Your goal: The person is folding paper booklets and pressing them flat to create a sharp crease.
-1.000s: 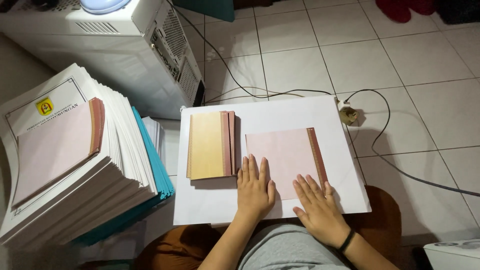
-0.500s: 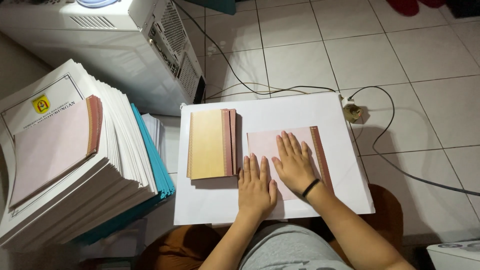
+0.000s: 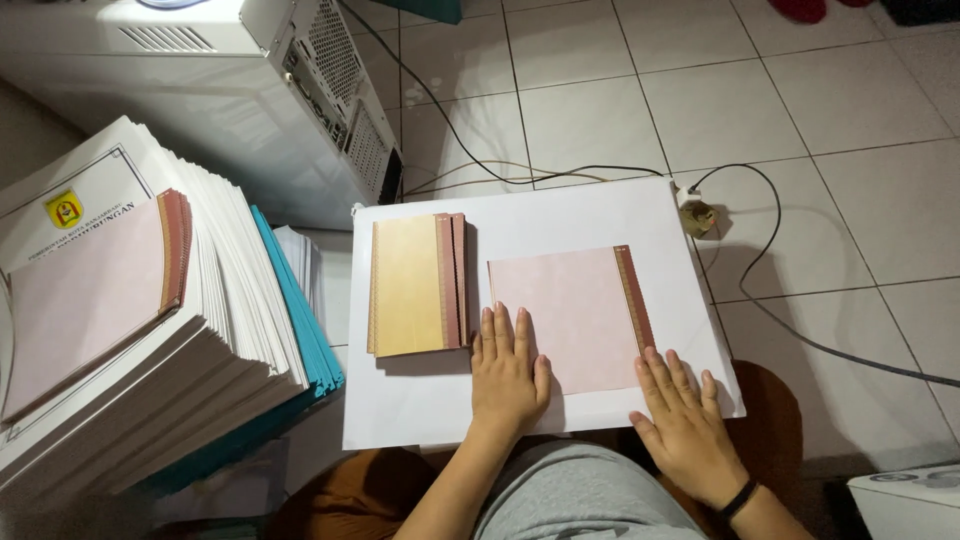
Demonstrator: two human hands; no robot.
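While both hands lie flat and released, gripping nothing, the biggest thing near them is the white computer case (image 3: 250,90), far up-left of the left hand (image 3: 508,375), on the tiled floor (image 3: 800,90). Tall stack of white paper-bound booklets (image 3: 150,330), well left of the left hand, pink cover with a brown spine strip on top, teal sheets showing at its right edge. White board (image 3: 560,215) lies under both hands, on the person's lap. Pink cover sheet (image 3: 570,300) with brown patterned strip down its right side sits on the board; left hand palm-down on its lower left corner, fingers stretched out and close together. Right hand (image 3: 685,425) palm-down at the sheet's lower right corner, fingertips touching the bottom of the brown strip, palm on the white board near its front edge; black wristband (image 3: 740,497) on that wrist. Yellow booklet (image 3: 415,285) with pink-brown spine edge just up-left of the left hand, on the board, apart from the pink sheet. Black cable (image 3: 760,300) runs across the floor beyond and right of the right hand. Small plug piece (image 3: 698,217) at the board's far right corner, well above the right hand.
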